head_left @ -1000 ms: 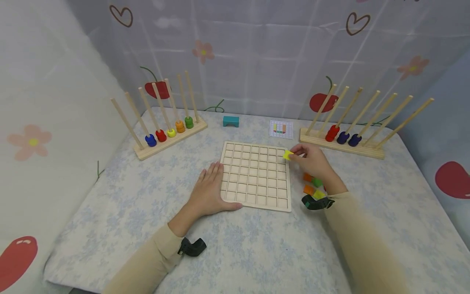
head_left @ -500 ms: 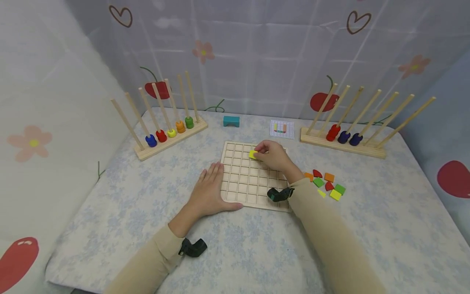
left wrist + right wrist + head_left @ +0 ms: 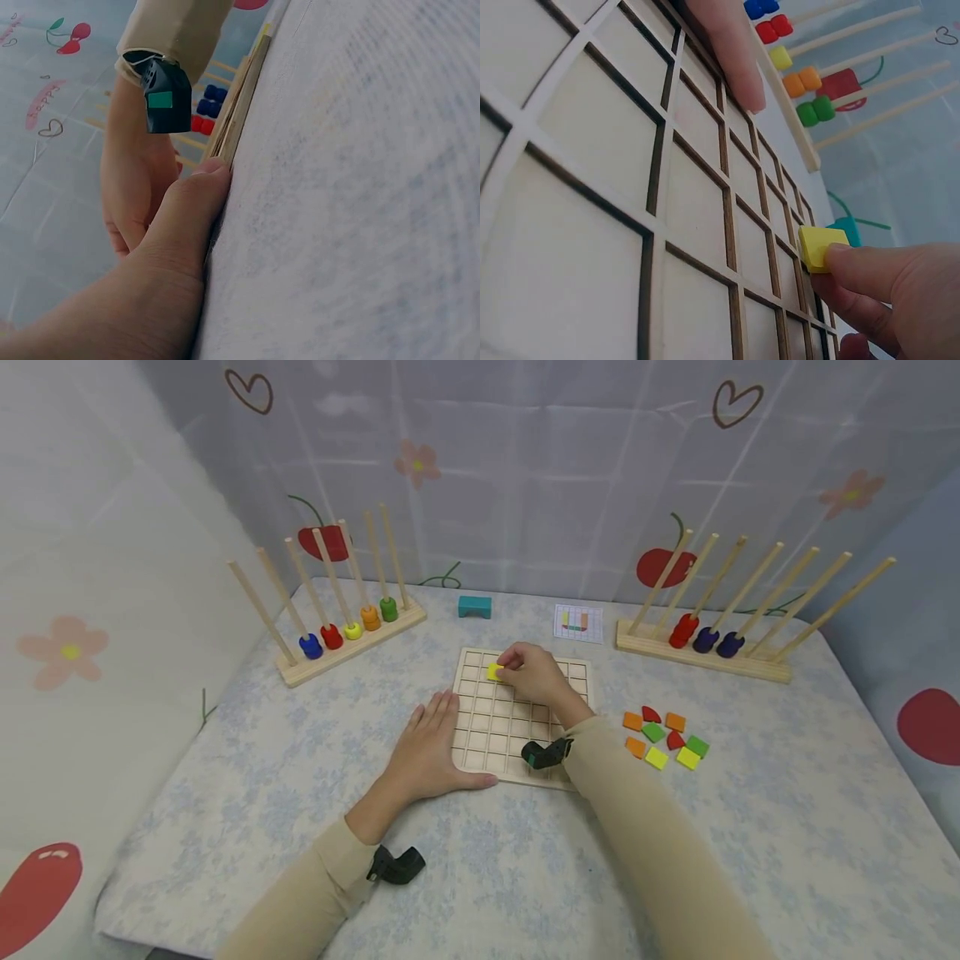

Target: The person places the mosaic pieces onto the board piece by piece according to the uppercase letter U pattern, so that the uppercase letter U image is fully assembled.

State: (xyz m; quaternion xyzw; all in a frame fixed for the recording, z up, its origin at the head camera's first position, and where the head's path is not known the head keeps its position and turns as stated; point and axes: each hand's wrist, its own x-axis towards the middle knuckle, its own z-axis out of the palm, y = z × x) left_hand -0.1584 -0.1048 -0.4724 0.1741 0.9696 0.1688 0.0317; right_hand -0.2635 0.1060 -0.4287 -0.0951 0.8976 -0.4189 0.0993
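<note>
Yellow tile (image 3: 823, 244): one, pinched between thumb and finger of the right grip (image 3: 534, 677), at the board's far-left cells; contact with the board could not be told. Board (image 3: 491, 743): wooden, gridded, beneath that grip. Left grip (image 3: 423, 753): fingers straight at the board's left edge, thumb along its near edge. Loose tiles (image 3: 654, 732): red, orange, green, yellow, right of the right grip on the desk (image 3: 495, 877). Beyond that grip: teal block (image 3: 475, 607), left; card (image 3: 578, 623), right. Left rack (image 3: 348, 648), right rack (image 3: 703, 661): beaded, well to either side.
</note>
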